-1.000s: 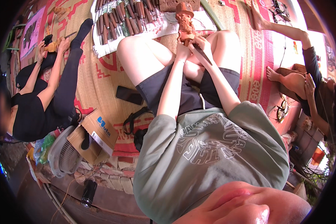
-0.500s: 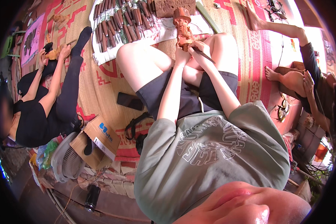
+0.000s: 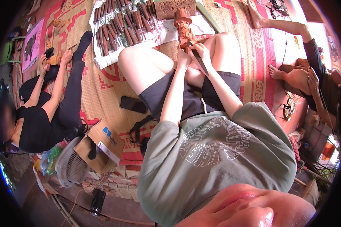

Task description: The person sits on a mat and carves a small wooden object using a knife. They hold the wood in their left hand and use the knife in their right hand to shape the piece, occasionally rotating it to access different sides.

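Observation:
A reddish-brown carved wooden piece (image 3: 185, 32) slants up and away between my knees. My left hand (image 3: 183, 59) is closed round its near end. Close beside it, my right hand (image 3: 202, 53) grips a dark, flat-looking carving tool (image 3: 200, 63), whose long end points back along my right wrist. The tool's other end lies near the wood, partly covered by my fingers, so I cannot tell whether it touches. Both hands are held low over my crossed legs.
Past my knees, several wooden-handled carving tools (image 3: 121, 22) lie on a white cloth (image 3: 161, 36) beside a carved wooden block (image 3: 174, 8). A phone (image 3: 133, 104), strap (image 3: 138, 128) and carton (image 3: 109, 142) are at my left. Co-workers sit left (image 3: 38, 121) and right (image 3: 310, 81).
The tool in my right hand has turned, its long end swinging from pointing rightward to pointing back toward me. The carved piece has shifted slightly left. The left co-worker's hands have moved a little.

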Demonstrator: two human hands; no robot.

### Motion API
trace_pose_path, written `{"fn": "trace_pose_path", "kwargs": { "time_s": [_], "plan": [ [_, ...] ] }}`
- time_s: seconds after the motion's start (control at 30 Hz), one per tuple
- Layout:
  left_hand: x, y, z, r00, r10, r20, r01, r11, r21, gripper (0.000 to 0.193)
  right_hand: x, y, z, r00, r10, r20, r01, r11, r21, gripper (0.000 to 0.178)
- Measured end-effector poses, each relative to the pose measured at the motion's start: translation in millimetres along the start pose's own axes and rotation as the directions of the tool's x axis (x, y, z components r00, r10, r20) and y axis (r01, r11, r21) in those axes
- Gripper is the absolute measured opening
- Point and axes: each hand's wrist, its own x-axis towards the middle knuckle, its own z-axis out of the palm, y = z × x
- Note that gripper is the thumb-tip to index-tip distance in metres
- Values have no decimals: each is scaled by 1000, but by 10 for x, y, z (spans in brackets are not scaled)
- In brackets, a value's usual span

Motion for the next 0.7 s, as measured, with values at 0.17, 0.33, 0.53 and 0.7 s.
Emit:
{"fn": "trace_pose_path", "kwargs": {
  "time_s": [0.17,0.33,0.53,0.7],
  "plan": [
    [-8,68,21,995,-94,25,95,995,-34,29,-62,48,35,998,-25,-50,23,999,-40,14],
    [-12,166,-19,987,-144,69,149,986,-74,31,-84,39,59,998,-6,-70,4,1000,-19,13],
    [-11,283,-24,991,-128,36,130,989,-74,23,-79,34,-2,998,-64,-27,65,998,16,12],
    [-31,470,-32,999,-53,-9,52,996,-74,22,-37,35,52,997,-15,-75,18,999,37,13]
  ]
}}
